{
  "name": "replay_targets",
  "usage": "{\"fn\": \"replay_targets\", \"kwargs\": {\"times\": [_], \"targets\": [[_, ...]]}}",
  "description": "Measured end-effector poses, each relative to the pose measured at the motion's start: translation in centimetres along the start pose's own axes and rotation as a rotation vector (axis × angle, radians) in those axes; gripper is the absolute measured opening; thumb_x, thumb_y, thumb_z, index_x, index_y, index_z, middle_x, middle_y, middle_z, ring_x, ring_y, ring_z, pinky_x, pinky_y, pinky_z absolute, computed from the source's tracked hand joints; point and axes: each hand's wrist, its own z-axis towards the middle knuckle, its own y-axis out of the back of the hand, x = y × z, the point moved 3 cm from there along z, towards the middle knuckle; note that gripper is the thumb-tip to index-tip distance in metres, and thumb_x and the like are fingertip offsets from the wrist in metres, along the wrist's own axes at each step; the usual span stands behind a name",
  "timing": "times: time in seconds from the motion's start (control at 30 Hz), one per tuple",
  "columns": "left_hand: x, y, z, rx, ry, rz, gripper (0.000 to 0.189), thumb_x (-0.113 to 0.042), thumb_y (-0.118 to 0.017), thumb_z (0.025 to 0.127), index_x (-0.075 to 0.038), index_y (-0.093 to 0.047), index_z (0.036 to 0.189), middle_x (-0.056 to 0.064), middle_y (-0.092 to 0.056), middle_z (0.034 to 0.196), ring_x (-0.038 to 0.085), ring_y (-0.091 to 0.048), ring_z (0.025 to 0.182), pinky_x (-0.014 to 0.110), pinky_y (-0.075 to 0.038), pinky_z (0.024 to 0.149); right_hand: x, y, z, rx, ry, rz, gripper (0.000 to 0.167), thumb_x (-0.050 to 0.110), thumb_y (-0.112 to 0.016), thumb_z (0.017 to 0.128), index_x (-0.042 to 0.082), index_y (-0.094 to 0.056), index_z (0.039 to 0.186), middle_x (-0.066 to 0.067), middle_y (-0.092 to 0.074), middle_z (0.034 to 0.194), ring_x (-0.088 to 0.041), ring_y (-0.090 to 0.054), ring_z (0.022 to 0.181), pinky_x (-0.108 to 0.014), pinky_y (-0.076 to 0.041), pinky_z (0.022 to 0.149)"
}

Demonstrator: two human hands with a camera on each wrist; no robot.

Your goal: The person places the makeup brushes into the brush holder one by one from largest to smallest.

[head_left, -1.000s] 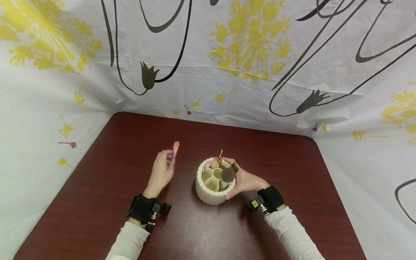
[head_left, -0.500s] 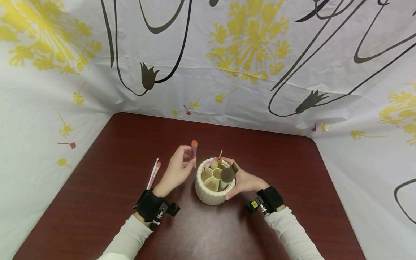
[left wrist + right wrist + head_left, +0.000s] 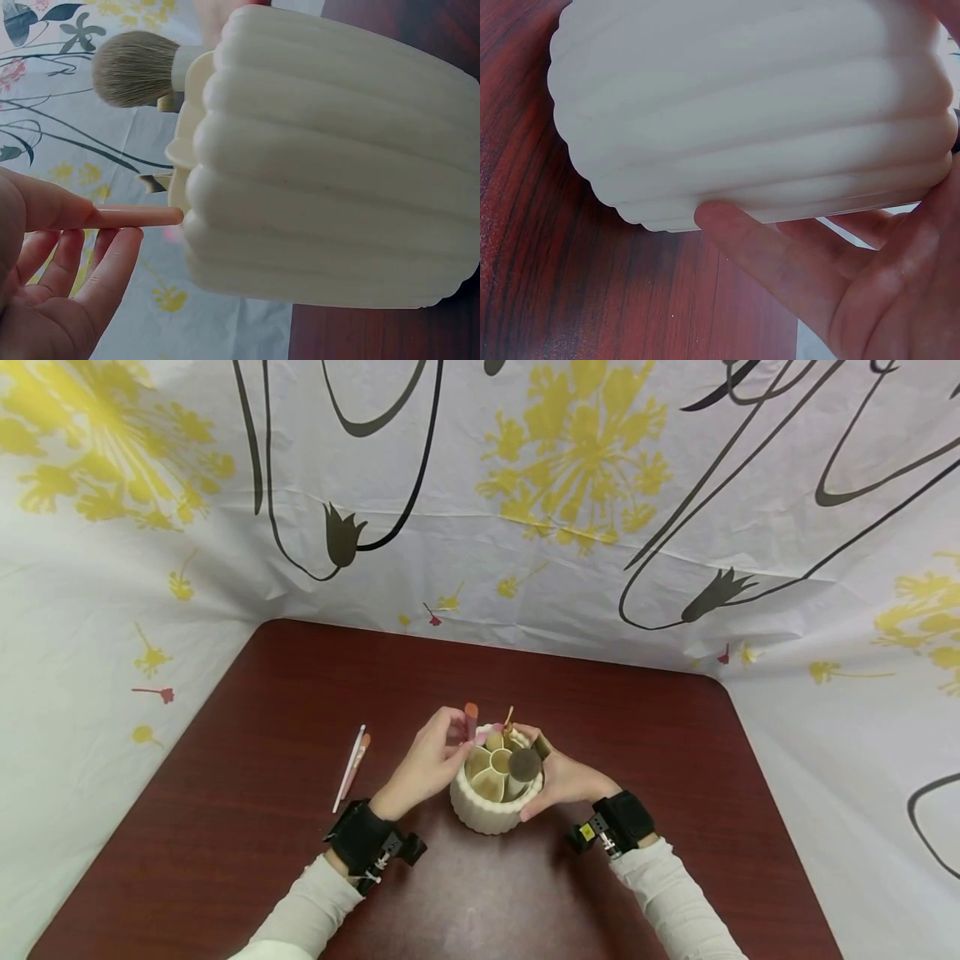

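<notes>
My left hand (image 3: 427, 760) pinches a makeup brush (image 3: 471, 720) with orange bristles and a pinkish handle between thumb and fingers. In the left wrist view the handle's end is right at the scalloped rim of a cream, ribbed brush holder (image 3: 322, 165). My right hand (image 3: 566, 777) grips the holder from its right side, thumb toward the front and fingers around the back. Inside the divided holder stand a large fluffy brush (image 3: 525, 765), a thin gold-coloured piece (image 3: 509, 718) and some pink-tipped items at the back. The right wrist view has the thumb (image 3: 735, 221) pressed against the ribbed wall.
Left of the holder, a thin white-handled brush (image 3: 349, 768) and a pink-handled brush (image 3: 360, 760) lie side by side on the dark red-brown table (image 3: 225, 827). A white patterned cloth (image 3: 465, 485) hangs behind the table and along its sides.
My left hand has carried the brush rightward from the table's left part to the holder's left rim, uncovering the two lying brushes. The right hand and holder have stayed in place.
</notes>
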Motion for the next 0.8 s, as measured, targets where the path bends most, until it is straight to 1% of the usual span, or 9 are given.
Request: {"fn": "replay_targets", "kwargs": {"times": [0.17, 0.3, 0.37, 0.43, 0.53, 0.63, 0.77, 0.8], "targets": [[0.2, -0.4, -0.1, 0.031, -0.011, 0.014, 0.024, 0.004, -0.058, 0.083, -0.003, -0.046, 0.102, 0.009, -0.051, 0.098, 0.020, -0.057, 0.089, 0.023, -0.052, 0.070, -0.1, -0.1, 0.0, 0.008, 0.011, 0.012, 0.112, 0.009, -0.085, 0.058, 0.015, -0.010, 0.142, -0.008, -0.021, 0.145, -0.017, -0.031, 0.128, -0.019, -0.033, 0.097], [0.3, -0.6, -0.3, 0.039, -0.013, 0.014, 0.024, 0.004, -0.058, 0.082, -0.003, -0.047, 0.102, 0.009, -0.052, 0.098, 0.020, -0.058, 0.088, 0.026, -0.052, 0.069, 0.0, -0.1, -0.1, 0.015, -0.011, 0.017, 0.118, 0.012, -0.084, 0.060, 0.021, -0.003, 0.145, -0.005, -0.015, 0.148, -0.018, -0.028, 0.131, -0.018, -0.033, 0.098], [0.3, -0.7, -0.3, 0.042, -0.001, 0.019, 0.025, 0.004, -0.058, 0.081, -0.003, -0.047, 0.102, 0.009, -0.052, 0.098, 0.020, -0.058, 0.088, 0.027, -0.052, 0.070, 0.0, -0.1, -0.1, 0.014, -0.017, 0.002, 0.120, 0.015, -0.084, 0.060, 0.022, -0.002, 0.146, -0.005, -0.014, 0.149, -0.020, -0.028, 0.131, -0.018, -0.032, 0.098], [0.3, -0.8, -0.3, 0.050, 0.010, 0.019, 0.026, 0.005, -0.059, 0.081, -0.002, -0.048, 0.103, 0.009, -0.053, 0.098, 0.020, -0.058, 0.089, 0.028, -0.052, 0.072, 0.1, -0.1, -0.1, 0.006, -0.031, -0.037, 0.120, 0.018, -0.085, 0.059, 0.022, -0.003, 0.146, -0.005, -0.015, 0.148, -0.020, -0.028, 0.131, -0.018, -0.032, 0.098], [0.3, -0.9, -0.4, 0.049, 0.020, 0.028, 0.028, 0.005, -0.060, 0.079, -0.001, -0.048, 0.104, 0.009, -0.053, 0.097, 0.020, -0.059, 0.088, 0.026, -0.052, 0.072, 0.1, -0.1, -0.1, 0.007, -0.035, -0.074, 0.118, 0.019, -0.085, 0.058, 0.019, -0.006, 0.146, -0.008, -0.015, 0.147, -0.022, -0.027, 0.130, -0.019, -0.031, 0.098], [0.3, -0.7, -0.6, 0.027, 0.013, 0.019, 0.029, 0.007, -0.060, 0.078, 0.001, -0.049, 0.104, 0.010, -0.053, 0.095, 0.021, -0.060, 0.086, 0.025, -0.052, 0.071, 0.1, -0.1, -0.2, 0.019, -0.062, -0.066, 0.118, 0.017, -0.085, 0.059, 0.021, -0.005, 0.146, -0.007, -0.013, 0.146, -0.021, -0.026, 0.131, -0.018, -0.030, 0.098], [0.4, 0.0, -0.8, -0.036, 0.008, -0.004, 0.028, 0.009, -0.060, 0.076, 0.002, -0.051, 0.102, 0.010, -0.055, 0.093, 0.022, -0.059, 0.085, 0.024, -0.052, 0.069, 0.0, 0.0, -0.2, 0.035, -0.089, -0.029, 0.116, 0.011, -0.083, 0.061, 0.024, -0.005, 0.145, -0.006, -0.010, 0.146, -0.020, -0.024, 0.131, -0.016, -0.030, 0.097], [0.6, 0.2, -0.9, -0.054, 0.013, -0.007, 0.028, 0.010, -0.059, 0.076, 0.003, -0.052, 0.102, 0.011, -0.055, 0.093, 0.022, -0.059, 0.085, 0.024, -0.052, 0.069, 0.0, 0.0, -0.2, 0.035, -0.085, -0.029, 0.116, 0.009, -0.083, 0.061, 0.023, -0.005, 0.145, -0.007, -0.010, 0.146, -0.021, -0.025, 0.130, -0.016, -0.030, 0.096]]}}
